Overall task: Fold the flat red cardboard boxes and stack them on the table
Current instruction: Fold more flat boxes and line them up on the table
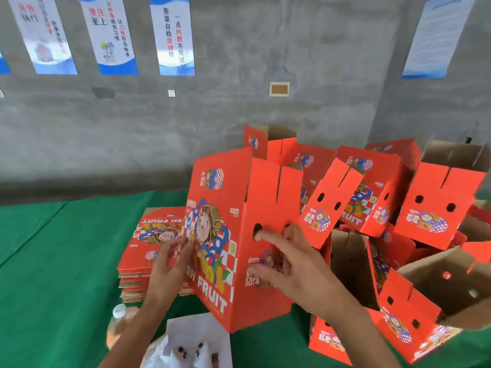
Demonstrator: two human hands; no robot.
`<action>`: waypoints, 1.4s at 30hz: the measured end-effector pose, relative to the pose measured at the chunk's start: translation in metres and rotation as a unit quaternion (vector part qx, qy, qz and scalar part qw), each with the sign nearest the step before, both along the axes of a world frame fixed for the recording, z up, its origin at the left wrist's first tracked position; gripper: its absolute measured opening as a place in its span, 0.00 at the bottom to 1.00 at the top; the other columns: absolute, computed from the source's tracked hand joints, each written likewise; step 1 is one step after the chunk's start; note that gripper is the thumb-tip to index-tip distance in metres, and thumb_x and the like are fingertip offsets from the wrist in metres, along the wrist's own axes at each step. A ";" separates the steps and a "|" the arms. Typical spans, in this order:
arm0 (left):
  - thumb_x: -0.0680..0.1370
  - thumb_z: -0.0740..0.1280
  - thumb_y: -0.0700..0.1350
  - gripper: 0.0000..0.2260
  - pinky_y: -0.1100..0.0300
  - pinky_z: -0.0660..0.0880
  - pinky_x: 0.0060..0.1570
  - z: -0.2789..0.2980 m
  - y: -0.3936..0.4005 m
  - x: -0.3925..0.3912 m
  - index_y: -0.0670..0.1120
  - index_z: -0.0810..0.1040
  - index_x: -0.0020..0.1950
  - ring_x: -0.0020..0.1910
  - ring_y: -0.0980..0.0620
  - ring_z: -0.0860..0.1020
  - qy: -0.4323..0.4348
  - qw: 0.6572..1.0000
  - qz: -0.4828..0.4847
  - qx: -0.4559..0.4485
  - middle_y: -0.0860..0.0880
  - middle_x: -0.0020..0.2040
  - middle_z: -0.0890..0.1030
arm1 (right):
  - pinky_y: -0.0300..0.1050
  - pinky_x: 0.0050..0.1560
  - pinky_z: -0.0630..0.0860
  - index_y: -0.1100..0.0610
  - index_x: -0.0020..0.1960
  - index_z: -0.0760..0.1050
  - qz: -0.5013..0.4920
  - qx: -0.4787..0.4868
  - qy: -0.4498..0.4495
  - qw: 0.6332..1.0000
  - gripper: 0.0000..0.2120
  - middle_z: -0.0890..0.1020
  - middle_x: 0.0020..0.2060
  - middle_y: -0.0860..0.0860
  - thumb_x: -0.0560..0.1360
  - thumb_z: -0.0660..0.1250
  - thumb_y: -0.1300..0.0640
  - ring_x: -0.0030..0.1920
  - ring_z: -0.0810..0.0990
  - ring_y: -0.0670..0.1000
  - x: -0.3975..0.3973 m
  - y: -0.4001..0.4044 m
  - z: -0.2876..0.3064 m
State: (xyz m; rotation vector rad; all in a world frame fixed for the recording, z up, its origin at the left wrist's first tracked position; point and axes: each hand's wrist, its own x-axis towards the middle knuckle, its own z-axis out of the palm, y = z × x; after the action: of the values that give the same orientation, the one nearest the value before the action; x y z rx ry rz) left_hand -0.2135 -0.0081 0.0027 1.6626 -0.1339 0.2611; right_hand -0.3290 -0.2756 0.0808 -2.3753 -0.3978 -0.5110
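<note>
**Both hands on the upright box**

You have one folded red box [233,235] standing upright on the green table [53,261], its top flaps pointing up and open. Your right hand [289,264] is spread flat against the narrow side panel, fingers straight; the forefinger tip sits at the left of the two round holes, and the next finger reaches the right hole. Your left hand [170,264] lies against the printed front face of that box, fingers extended and close together; motion blur makes it hard to tell whether the fingertips press the panel or only brush it.

Just behind your left hand, touching the box's left edge, is the stack of flat boxes [148,248], printed side up, with the lettering upside down from where you stand.

To the right, a loose pile of folded boxes [385,208] leans at different angles, some tipped so that their brown insides show. One lies on its side near the right edge with its opening towards you.

At the near edge of the table stand a clear plastic bottle [119,322] and a white sheet of paper [196,333]. Posters [172,35] hang on the grey concrete wall [265,62] behind.
</note>
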 end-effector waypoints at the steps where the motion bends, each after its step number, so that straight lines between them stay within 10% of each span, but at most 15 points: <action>1: 0.79 0.66 0.57 0.14 0.71 0.78 0.42 0.015 -0.019 -0.004 0.57 0.78 0.63 0.55 0.61 0.83 -0.020 0.999 -0.032 -0.021 0.65 0.54 0.84 | 0.26 0.46 0.70 0.27 0.68 0.66 -0.010 -0.037 -0.032 0.999 0.23 0.63 0.55 0.42 0.75 0.65 0.28 0.47 0.74 0.37 -0.004 0.002 0.004; 5: 0.83 0.60 0.63 0.24 0.82 0.68 0.56 0.077 -0.090 -0.016 0.62 0.65 0.80 0.68 0.77 0.67 -0.106 0.986 -0.114 -0.065 0.78 0.69 0.70 | 0.36 0.41 0.77 0.33 0.69 0.71 -0.098 -0.108 -0.169 0.975 0.22 0.63 0.56 0.45 0.77 0.71 0.37 0.46 0.71 0.32 -0.022 -0.013 0.024; 9: 0.82 0.54 0.70 0.30 0.59 0.58 0.79 0.133 -0.156 -0.028 0.63 0.58 0.82 0.79 0.67 0.57 -0.194 0.963 -0.183 -0.048 0.68 0.80 0.61 | 0.49 0.35 0.81 0.34 0.69 0.70 -0.199 -0.103 -0.252 0.941 0.20 0.65 0.56 0.50 0.78 0.69 0.38 0.45 0.75 0.44 -0.054 -0.041 0.052; 12: 0.83 0.51 0.69 0.31 0.70 0.54 0.77 0.163 -0.211 -0.047 0.57 0.58 0.84 0.79 0.69 0.56 -0.253 0.937 -0.236 -0.049 0.68 0.80 0.61 | 0.52 0.31 0.80 0.34 0.70 0.70 -0.299 -0.125 -0.258 0.910 0.20 0.64 0.56 0.51 0.80 0.67 0.38 0.42 0.74 0.52 -0.075 -0.064 0.066; 19: 0.86 0.54 0.63 0.30 0.40 0.54 0.81 0.128 -0.302 -0.082 0.53 0.53 0.85 0.84 0.52 0.54 -0.286 0.862 -0.413 -0.069 0.55 0.84 0.57 | 0.54 0.31 0.79 0.34 0.76 0.65 -0.387 -0.135 -0.188 0.892 0.25 0.63 0.53 0.50 0.81 0.67 0.44 0.41 0.73 0.55 -0.110 -0.121 0.035; 24: 0.82 0.61 0.66 0.32 0.39 0.63 0.77 0.062 -0.322 -0.078 0.62 0.53 0.83 0.79 0.53 0.66 -0.188 0.891 -0.413 -0.030 0.58 0.80 0.65 | 0.50 0.29 0.78 0.31 0.79 0.58 -0.392 -0.146 -0.114 0.901 0.28 0.63 0.54 0.50 0.83 0.63 0.43 0.43 0.75 0.55 -0.105 -0.141 -0.024; 42: 0.86 0.64 0.50 0.30 0.56 0.57 0.79 -0.025 -0.330 -0.029 0.59 0.53 0.84 0.81 0.65 0.54 -0.142 0.914 -0.367 0.102 0.66 0.82 0.56 | 0.49 0.53 0.79 0.43 0.79 0.64 -0.314 -0.072 0.044 0.946 0.24 0.66 0.71 0.52 0.84 0.62 0.49 0.59 0.79 0.56 -0.059 -0.166 -0.107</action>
State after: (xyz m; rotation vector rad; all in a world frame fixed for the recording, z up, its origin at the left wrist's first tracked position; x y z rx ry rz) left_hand -0.2421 -0.3385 -0.0222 1.6516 -1.0118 -0.0930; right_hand -0.3881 -0.4417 -0.0263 -2.6367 0.3977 -0.6694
